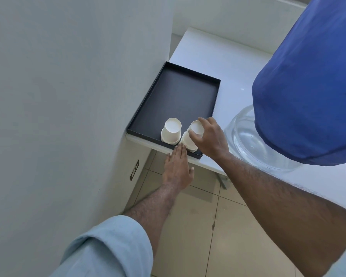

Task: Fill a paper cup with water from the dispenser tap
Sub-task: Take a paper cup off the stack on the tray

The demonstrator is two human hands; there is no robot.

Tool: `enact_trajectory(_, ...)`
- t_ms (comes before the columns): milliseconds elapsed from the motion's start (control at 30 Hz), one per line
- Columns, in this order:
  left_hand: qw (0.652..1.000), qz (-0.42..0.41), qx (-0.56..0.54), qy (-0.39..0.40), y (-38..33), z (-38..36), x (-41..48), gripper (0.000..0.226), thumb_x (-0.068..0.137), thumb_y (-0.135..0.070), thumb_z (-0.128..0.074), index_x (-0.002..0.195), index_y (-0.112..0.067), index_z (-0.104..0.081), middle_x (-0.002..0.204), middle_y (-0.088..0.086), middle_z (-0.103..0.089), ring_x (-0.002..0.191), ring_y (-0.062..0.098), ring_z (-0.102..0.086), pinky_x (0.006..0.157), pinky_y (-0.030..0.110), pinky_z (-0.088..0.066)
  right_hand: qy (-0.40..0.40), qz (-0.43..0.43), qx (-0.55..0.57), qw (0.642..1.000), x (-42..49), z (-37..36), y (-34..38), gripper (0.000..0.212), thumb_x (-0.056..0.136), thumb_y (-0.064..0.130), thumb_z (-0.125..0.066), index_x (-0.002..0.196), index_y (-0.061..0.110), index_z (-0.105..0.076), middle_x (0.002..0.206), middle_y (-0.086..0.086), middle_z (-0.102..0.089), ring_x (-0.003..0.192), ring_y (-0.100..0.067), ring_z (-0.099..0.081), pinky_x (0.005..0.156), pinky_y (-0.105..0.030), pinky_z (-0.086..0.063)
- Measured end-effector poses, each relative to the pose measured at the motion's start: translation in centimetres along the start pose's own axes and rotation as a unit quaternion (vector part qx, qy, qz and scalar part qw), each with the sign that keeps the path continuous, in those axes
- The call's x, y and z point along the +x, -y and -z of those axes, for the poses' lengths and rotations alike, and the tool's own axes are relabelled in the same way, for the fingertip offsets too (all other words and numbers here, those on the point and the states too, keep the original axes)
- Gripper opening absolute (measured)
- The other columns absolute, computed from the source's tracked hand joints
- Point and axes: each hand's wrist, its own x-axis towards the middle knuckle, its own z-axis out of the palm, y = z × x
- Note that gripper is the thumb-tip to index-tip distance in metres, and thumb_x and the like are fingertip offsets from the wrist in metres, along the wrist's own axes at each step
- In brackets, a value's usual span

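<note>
Two white paper cups stand upside down at the near edge of a black tray (180, 92). The left cup (171, 131) is untouched. My right hand (210, 138) curls over the right cup (188, 139), fingers and thumb around its upturned base. My left hand (177, 166) lies flat, fingers together, its fingertips touching the tray's front rim just below the right cup. The water dispenser at the right shows as a clear bottle neck (252, 136) under a blue cloth cover (308, 86). No tap is visible.
The tray sits on a white counter (218, 54) beside a white wall (68, 96) on the left. A wall socket (134, 170) is below the counter. Beige floor tiles (218, 226) lie beneath my arms.
</note>
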Motion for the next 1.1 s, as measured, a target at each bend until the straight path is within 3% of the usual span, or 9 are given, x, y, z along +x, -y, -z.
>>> enact_trajectory(167,0.998,-0.001,-0.051,-0.035,0.0,-0.2,0.1,0.076,0.092,-0.035,-0.054,0.154,-0.006,-0.02,0.161,0.009,-0.026,0.149,0.023,-0.022,0.121,0.046,-0.022,-0.013,-0.037,0.031,0.999,0.0,0.0,-0.7,0.055,0.091,0.042,-0.059,0.136,0.01,-0.055,0.119,-0.011,-0.058,0.106,-0.028,-0.059,0.083,-0.03,-0.042)
enact_trajectory(267,0.98,0.037,-0.161,-0.111,-0.4,-0.1,0.4,0.052,0.089,-0.023,-0.056,0.138,-0.008,-0.048,0.141,0.008,-0.052,0.131,0.026,-0.046,0.108,0.044,-0.038,-0.014,-0.045,0.047,0.998,-0.2,0.1,-1.0,0.053,0.091,0.042,-0.06,0.134,0.011,-0.057,0.116,-0.011,-0.059,0.106,-0.028,-0.059,0.086,-0.032,-0.045)
enact_trajectory(333,0.942,0.113,-0.275,-0.154,-1.0,0.3,1.1,0.03,0.089,-0.018,-0.056,0.117,-0.01,-0.062,0.117,0.007,-0.064,0.109,0.026,-0.058,0.093,0.042,-0.047,-0.016,-0.048,0.055,0.997,-0.3,0.1,-1.1,0.051,0.091,0.043,-0.06,0.131,0.012,-0.058,0.113,-0.011,-0.059,0.104,-0.027,-0.059,0.084,-0.032,-0.045)
enact_trajectory(433,0.854,0.241,-0.443,-0.127,-1.5,0.9,2.5,0.021,0.092,-0.018,-0.052,0.099,-0.011,-0.07,0.092,0.004,-0.07,0.088,0.026,-0.063,0.074,0.031,-0.047,-0.011,-0.048,0.055,0.997,-0.2,0.2,-1.1,0.051,0.091,0.044,-0.06,0.131,0.013,-0.059,0.112,-0.01,-0.059,0.103,-0.026,-0.059,0.083,-0.03,-0.043)
enact_trajectory(533,0.792,0.306,-0.523,-0.078,-1.4,1.0,3.7,0.021,0.093,-0.024,-0.052,0.086,-0.016,-0.07,0.082,0.002,-0.07,0.078,0.023,-0.063,0.069,0.028,-0.046,-0.009,-0.046,0.063,0.997,0.0,0.2,-1.1,0.05,0.091,0.044,-0.06,0.13,0.012,-0.06,0.11,-0.01,-0.059,0.102,-0.025,-0.059,0.083,-0.03,-0.044)
enact_trajectory(600,0.767,0.329,-0.547,-0.072,-1.4,0.7,4.3,0.02,0.093,-0.024,-0.055,0.076,-0.024,-0.065,0.086,0.003,-0.073,0.082,0.023,-0.067,0.075,0.03,-0.053,-0.007,-0.043,0.059,0.997,0.0,0.2,-1.3,0.05,0.091,0.044,-0.06,0.128,0.011,-0.06,0.109,-0.01,-0.059,0.101,-0.025,-0.058,0.082,-0.029,-0.042)
enact_trajectory(767,0.75,0.353,-0.556,-0.065,-1.4,0.2,4.9,0.023,0.091,-0.025,-0.06,0.067,-0.025,-0.059,0.069,-0.006,-0.069,0.085,0.024,-0.073,0.084,0.039,-0.059,-0.003,-0.033,0.046,0.998,-0.1,0.1,-1.7,0.05,0.09,0.042,-0.061,0.129,0.01,-0.06,0.11,-0.01,-0.06,0.102,-0.026,-0.058,0.082,-0.028,-0.04)
enact_trajectory(933,0.767,0.365,-0.525,-0.044,-1.8,0.3,4.9,0.015,0.091,-0.026,-0.059,0.076,-0.022,-0.061,0.096,0.008,-0.076,0.091,0.028,-0.072,0.087,0.042,-0.058,0.007,-0.007,0.026,1.0,-0.1,0.2,-1.6,0.054,0.09,0.041,-0.063,0.133,0.008,-0.057,0.116,-0.012,-0.061,0.102,-0.027,-0.059,0.083,-0.032,-0.045)
enact_trajectory(1100,0.77,0.381,-0.511,-0.03,-2.0,0.8,4.8,0.022,0.09,-0.024,-0.056,0.098,-0.011,-0.072,0.1,0.011,-0.076,0.094,0.03,-0.072,0.087,0.043,-0.059,0.01,0.017,0.01,1.0,-0.6,0.2,-1.5,0.054,0.091,0.042,-0.063,0.132,0.008,-0.057,0.115,-0.012,-0.06,0.099,-0.029,-0.06,0.083,-0.038,-0.05)
